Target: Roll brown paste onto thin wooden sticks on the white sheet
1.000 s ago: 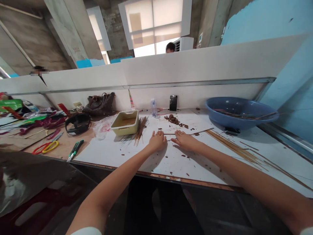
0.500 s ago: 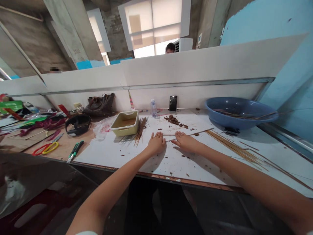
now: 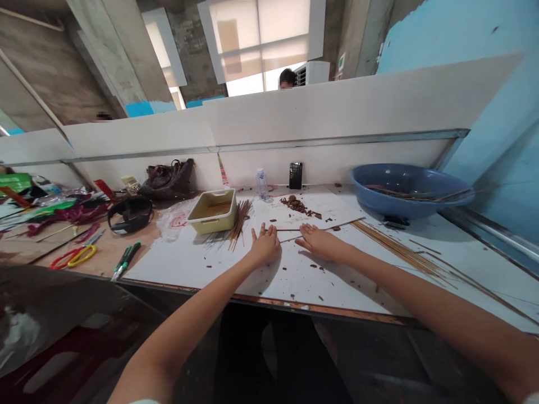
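My left hand (image 3: 266, 247) lies palm down on the white tabletop, its fingers stretched out and slightly spread. My right hand (image 3: 320, 242) rests flat beside it, thumb out to the left. A thin dark stick (image 3: 288, 230) runs between the two hands, partly hidden under their fingers. Close by, a narrow grey strip (image 3: 356, 221) slants out past my right hand. Beyond the hands sits a small pile of brown, clay-like lumps (image 3: 297, 204). To the right lie long tan sticks (image 3: 391, 247); to the left is a bundle of brown sticks (image 3: 241, 219).
A yellow-green tub (image 3: 210, 224) holding brownish liquid stands left, near a clear bottle (image 3: 261, 185). A phone (image 3: 295, 175) leans on the partition. A blue basin (image 3: 412, 193) is at the right. Scissors (image 3: 76, 256) and green-handled cutters (image 3: 125, 260) lie near the left edge.
The camera view has shifted slightly. My left hand's fingers are a little more spread than before. Both hands stay flat over the thin stick.
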Demonstrator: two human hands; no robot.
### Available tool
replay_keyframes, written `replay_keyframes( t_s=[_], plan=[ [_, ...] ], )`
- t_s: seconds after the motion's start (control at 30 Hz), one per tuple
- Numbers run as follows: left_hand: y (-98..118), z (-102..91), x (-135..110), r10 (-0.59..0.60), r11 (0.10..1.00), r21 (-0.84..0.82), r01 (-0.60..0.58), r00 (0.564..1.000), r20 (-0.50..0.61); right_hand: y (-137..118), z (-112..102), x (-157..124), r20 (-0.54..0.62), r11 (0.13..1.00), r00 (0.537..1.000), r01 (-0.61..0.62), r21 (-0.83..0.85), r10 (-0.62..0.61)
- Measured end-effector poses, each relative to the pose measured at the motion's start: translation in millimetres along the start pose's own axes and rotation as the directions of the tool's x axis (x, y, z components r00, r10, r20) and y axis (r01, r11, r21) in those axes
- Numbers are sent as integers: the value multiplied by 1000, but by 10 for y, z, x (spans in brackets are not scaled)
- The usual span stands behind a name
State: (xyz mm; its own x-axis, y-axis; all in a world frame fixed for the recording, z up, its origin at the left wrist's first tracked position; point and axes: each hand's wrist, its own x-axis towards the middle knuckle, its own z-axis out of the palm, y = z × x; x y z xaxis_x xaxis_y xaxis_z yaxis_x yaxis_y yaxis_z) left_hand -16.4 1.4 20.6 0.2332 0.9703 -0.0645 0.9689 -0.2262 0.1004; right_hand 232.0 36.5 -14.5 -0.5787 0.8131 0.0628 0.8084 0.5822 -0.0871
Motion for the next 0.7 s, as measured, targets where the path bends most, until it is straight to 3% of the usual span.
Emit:
replay_keyframes(
  t_s=[0.13, 0.4, 0.6, 0.7],
  plan=[
    [56, -110, 112, -54, 998, -22, 55, 998, 24, 19, -115, 167, 53, 998, 997, -60, 24, 59],
    [-92, 120, -131, -28, 999, 20, 28, 999, -37, 8, 123, -155, -58, 997, 996, 70, -35, -72],
    [-66, -9, 156, -45, 999, 7, 46, 999, -23, 38, -34, 176, 20, 998, 998, -64, 16, 64],
    [-69, -4, 156, -33, 999, 23, 34, 999, -36, 18, -34, 165, 28, 997, 997, -73, 2, 72]
  ],
)
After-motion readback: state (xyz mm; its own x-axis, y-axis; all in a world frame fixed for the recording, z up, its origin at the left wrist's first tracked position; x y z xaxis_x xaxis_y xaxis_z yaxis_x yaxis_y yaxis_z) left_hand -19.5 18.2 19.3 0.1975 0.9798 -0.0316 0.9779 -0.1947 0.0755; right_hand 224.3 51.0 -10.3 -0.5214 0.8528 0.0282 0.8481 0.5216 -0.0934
